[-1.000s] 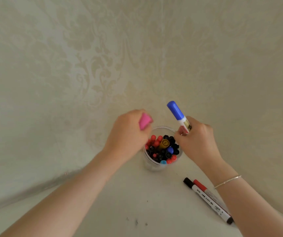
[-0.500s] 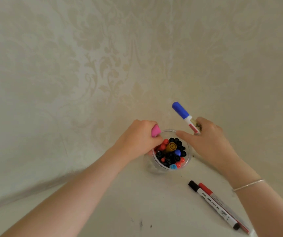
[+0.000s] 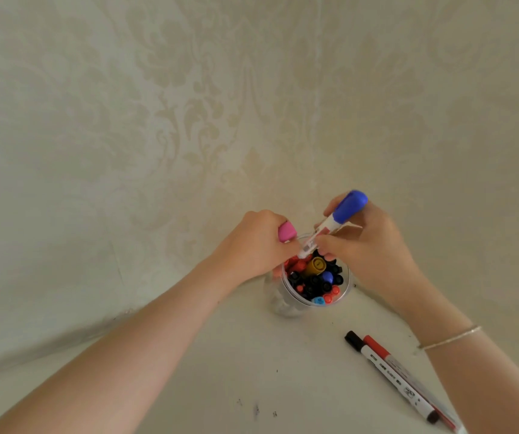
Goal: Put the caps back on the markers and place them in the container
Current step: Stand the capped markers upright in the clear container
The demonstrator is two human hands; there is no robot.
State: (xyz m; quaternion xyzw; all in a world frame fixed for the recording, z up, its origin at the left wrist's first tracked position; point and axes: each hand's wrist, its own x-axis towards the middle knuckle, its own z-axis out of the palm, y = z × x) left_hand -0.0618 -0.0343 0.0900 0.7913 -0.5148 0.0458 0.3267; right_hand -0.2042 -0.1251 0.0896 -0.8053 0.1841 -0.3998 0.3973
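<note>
White table (image 3: 189, 386) bears clear container (image 3: 286, 308) crammed with capped markers (image 3: 314, 280).

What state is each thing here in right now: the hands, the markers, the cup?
Blue-capped marker: capped, tilted, lower end at the cup's mouth.
Right hand: grips that marker.
Left hand: holds a pink-capped marker.
Clear cup: upright, crowded with markers.
Black marker and red marker: capped, lying on the table.

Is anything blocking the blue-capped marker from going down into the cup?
Yes. The cup is already packed with markers, their caps filling the mouth right under the blue-capped marker. The left hand, holding a pink marker, sits over the cup's left rim.
</note>
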